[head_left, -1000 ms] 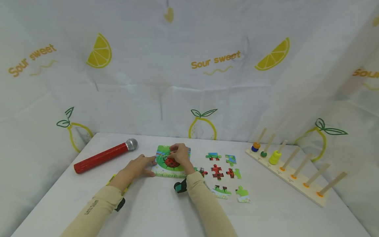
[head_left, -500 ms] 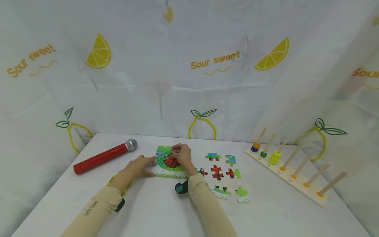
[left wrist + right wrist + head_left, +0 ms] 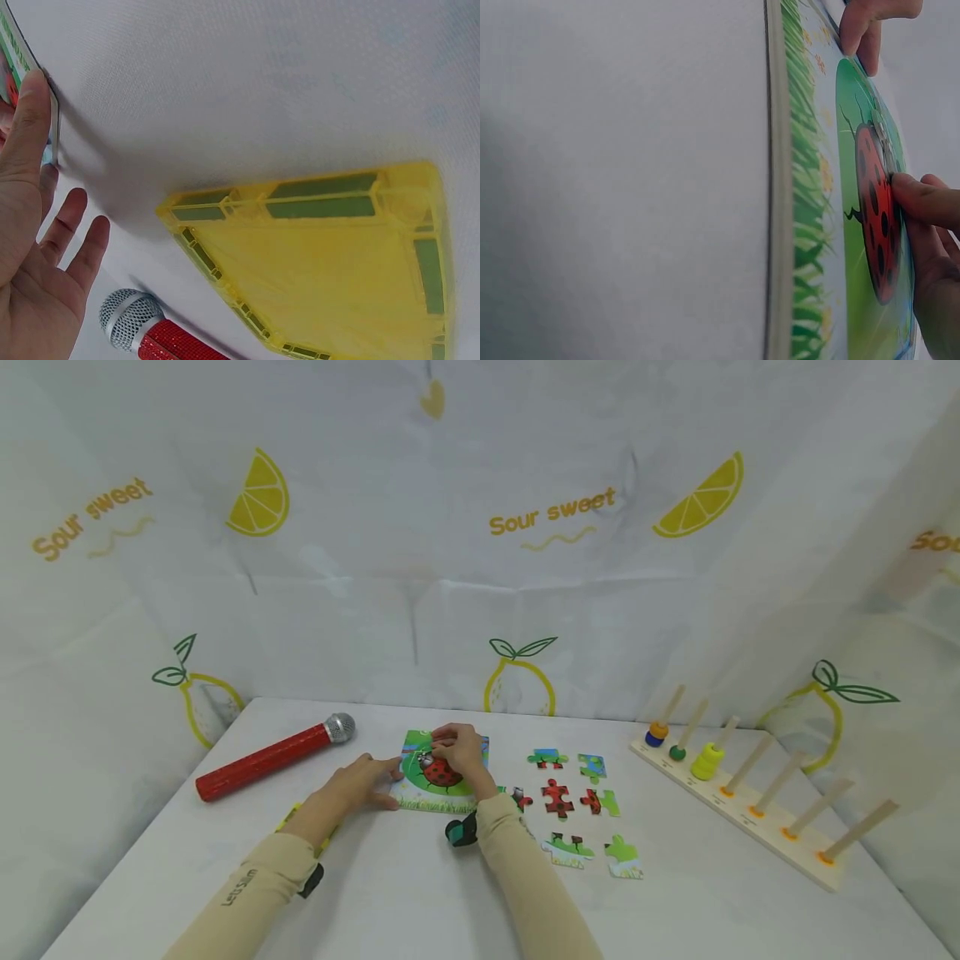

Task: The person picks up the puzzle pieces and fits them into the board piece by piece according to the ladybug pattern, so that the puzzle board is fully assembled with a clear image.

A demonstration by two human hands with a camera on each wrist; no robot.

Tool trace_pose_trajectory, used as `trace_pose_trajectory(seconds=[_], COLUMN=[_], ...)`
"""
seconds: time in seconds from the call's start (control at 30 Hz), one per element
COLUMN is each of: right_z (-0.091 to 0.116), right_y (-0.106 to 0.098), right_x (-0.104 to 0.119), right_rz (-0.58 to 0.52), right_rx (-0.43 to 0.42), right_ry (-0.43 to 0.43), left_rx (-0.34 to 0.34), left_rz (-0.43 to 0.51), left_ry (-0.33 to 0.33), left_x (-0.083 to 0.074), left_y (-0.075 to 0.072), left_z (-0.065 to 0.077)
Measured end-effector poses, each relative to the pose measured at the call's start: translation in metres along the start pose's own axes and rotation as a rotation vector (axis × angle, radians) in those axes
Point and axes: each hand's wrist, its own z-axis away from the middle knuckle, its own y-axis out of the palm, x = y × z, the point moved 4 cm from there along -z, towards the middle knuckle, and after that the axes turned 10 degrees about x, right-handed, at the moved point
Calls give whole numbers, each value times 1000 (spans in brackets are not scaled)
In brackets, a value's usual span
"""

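Note:
A flat ladybug puzzle board point(image 3: 420, 795) lies on the table in the head view. My left hand point(image 3: 363, 785) rests against its left edge; the thumb point(image 3: 28, 120) and fingertips touch the edge in the left wrist view, with the other fingers loosely spread. My right hand point(image 3: 461, 752) is over the upper middle of the board, by the printed ladybug point(image 3: 877, 217). Thumb and fingers come together there on what looks like a puzzle piece, mostly hidden by the hand. Several loose puzzle pieces, such as a red spotted one point(image 3: 557, 797), lie to the right.
A red microphone point(image 3: 266, 767) lies at the back left. A yellow translucent plastic tile point(image 3: 322, 262) is beneath my left wrist. At the right stands a wooden peg rack point(image 3: 738, 806) with coloured beads. A printed white cloth point(image 3: 450, 610) hangs behind the table.
My right hand has shifted slightly over the ladybug, and the light piece outline near its fingers looks different. The left hand keeps its place. The head view has swung a little.

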Motion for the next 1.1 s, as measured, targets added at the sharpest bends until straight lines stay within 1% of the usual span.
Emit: trace_pose_trajectory(seconds=[0.03, 0.07, 0.1, 0.13, 0.2, 0.27, 0.3, 0.4, 0.47, 0.57, 0.83, 0.97, 1.1], right_z=[-4, -4, 0, 7, 20, 32, 40, 50, 54, 60, 76, 90, 104], right_y=[1, 0, 0, -3, -7, -12, -15, -25, -35, -55, -116, -147, -172], right_x=[-6, -5, 2, 16, 39, 57, 70, 82, 82, 79, 65, 59, 54], right_rz=[-22, -35, -40, -42, -58, -99, -118, -207, -247, -265, -166, -109, -74], right_rx=[21, 37, 38, 46, 51, 59, 65, 98, 119, 129, 129, 116, 125], right_ry=[19, 14, 18, 48, 41, 39, 84, 81, 78, 83, 138, 181, 208], left_rx=[-1, -4, -6, -7, -12, -13, -14, -15, -15, -13, -4, 0, -2], left_rz=[-1, -2, -3, -2, 2, 1, -1, -6, -12, -14, -19, -14, -24], left_ry=[2, 4, 7, 11, 19, 24, 26, 32, 34, 33, 51, 57, 65], left_x=[0, 0, 0, -1, -3, -4, -5, -7, -8, -9, -7, -6, -7], left_y=[0, 0, -1, 0, -1, -1, -1, -2, -2, -4, -6, -5, -4], left_z=[0, 0, 0, 0, 1, 1, 1, 2, 4, 7, 10, 9, 8])
